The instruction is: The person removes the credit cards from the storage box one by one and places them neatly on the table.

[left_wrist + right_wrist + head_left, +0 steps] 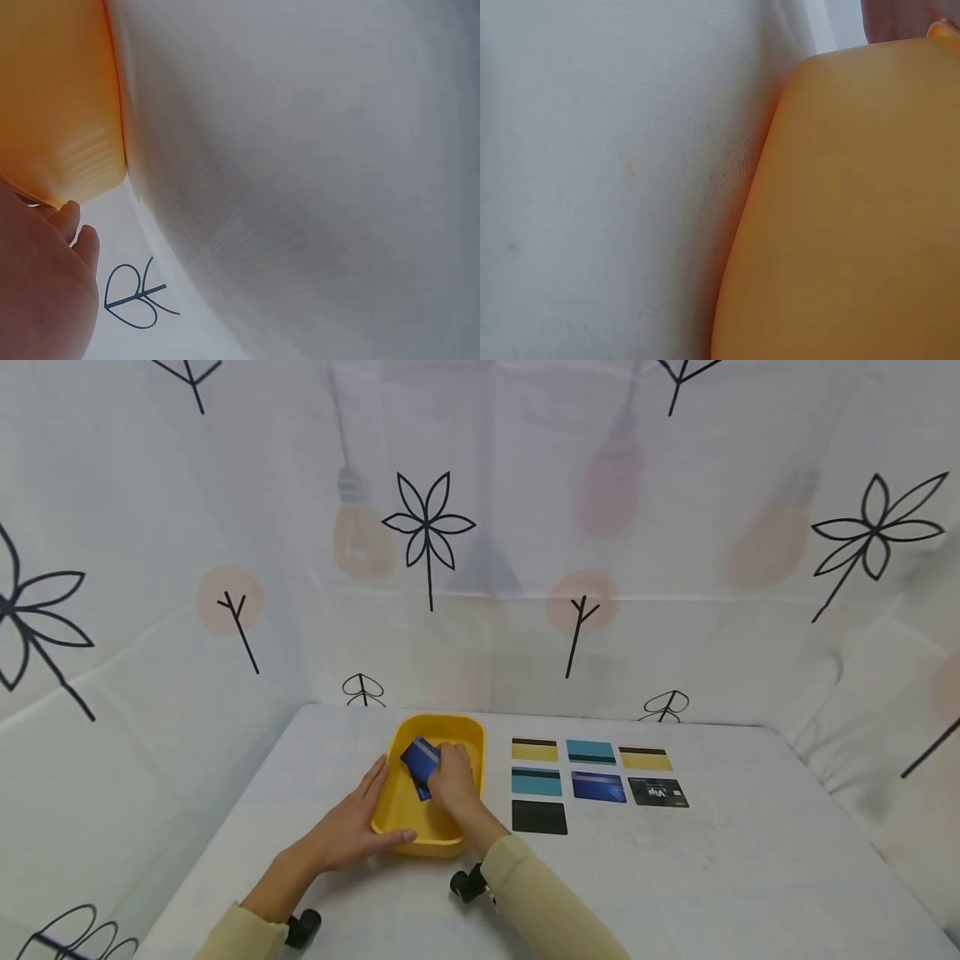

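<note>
My right hand reaches into a yellow plastic tray and pinches a dark blue card with a pale stripe. Partly beneath it in the tray lies another blue card; how many are there I cannot tell. Along the tray's left side rests my left hand, its fingers extended against the outer wall and its thumb at the near rim. In the left wrist view that hand's fingertips touch the tray wall. The right wrist view shows mostly the tray's outer wall.
Right of the tray, cards lie in rows: a yellow card, a teal card and another yellow card; a teal card, a blue card and a black "Vip" card; nearest, a black card. Patterned cloth hangs behind.
</note>
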A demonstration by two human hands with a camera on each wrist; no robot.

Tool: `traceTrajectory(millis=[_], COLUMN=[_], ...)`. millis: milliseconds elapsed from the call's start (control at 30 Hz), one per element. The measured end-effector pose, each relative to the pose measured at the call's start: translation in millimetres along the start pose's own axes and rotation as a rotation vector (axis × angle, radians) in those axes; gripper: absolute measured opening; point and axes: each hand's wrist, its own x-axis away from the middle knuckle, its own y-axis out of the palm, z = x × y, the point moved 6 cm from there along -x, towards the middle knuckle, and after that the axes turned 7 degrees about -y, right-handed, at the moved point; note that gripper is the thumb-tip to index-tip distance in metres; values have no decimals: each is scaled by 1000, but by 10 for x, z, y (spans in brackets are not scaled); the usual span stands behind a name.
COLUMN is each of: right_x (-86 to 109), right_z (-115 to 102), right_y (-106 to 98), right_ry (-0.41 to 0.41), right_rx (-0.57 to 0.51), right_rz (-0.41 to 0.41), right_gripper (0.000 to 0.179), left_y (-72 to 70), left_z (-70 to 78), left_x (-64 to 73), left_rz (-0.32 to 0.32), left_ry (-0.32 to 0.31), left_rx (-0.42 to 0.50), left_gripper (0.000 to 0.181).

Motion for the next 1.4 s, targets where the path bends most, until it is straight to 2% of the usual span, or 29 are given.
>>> traceTrajectory(millis=[367,667,833,1133,1400], right_x=[12,32,53,95,168], right_z=[-16,-25,-70,-106,-91], right_y=[-33,-128,-190,-275,-403], right_ry=[-66,-30,-69,-94,-111], right_rx=[-20,-123,-142,-278,-338], right_rz=[9,73,91,40,-13], right_gripper=[38,39,38,38,35], left_y=[28,-9,-10,18,14], left_z=[-13,36,51,6,6], left_x=[-27,-29,-37,-4,10], left_rz=[-14,-11,-18,-17,-20], left_ry=[2,18,14,-13,-23], left_rx=[24,13,8,-6,9], left_gripper=[118,120,119,119,118])
